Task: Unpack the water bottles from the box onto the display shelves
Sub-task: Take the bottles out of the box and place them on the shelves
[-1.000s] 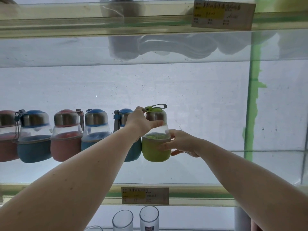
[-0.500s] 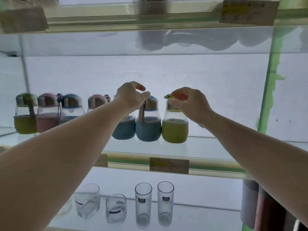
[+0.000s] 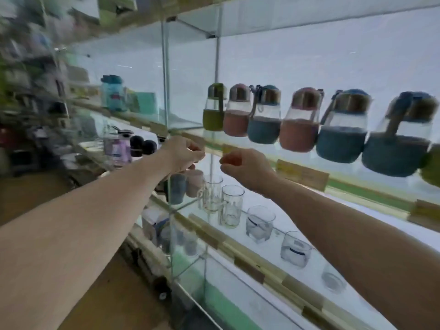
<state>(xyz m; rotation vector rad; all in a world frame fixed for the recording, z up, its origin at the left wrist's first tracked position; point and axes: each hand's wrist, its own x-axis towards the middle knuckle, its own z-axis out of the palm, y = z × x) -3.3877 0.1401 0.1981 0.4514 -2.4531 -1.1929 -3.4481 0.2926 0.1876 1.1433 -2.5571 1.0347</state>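
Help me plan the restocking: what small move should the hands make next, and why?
Probably lower both hands toward the box for another bottle. The left hand and right hand are off the row of bottles on the glass shelf, fingers loosely curled, apparently holding nothing; the box is out of view.

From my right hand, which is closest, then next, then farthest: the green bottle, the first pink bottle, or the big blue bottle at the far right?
From the right hand:
1. Green bottle, up-left, row's left end.
2. First pink bottle, beside it.
3. Big blue bottle, far right.
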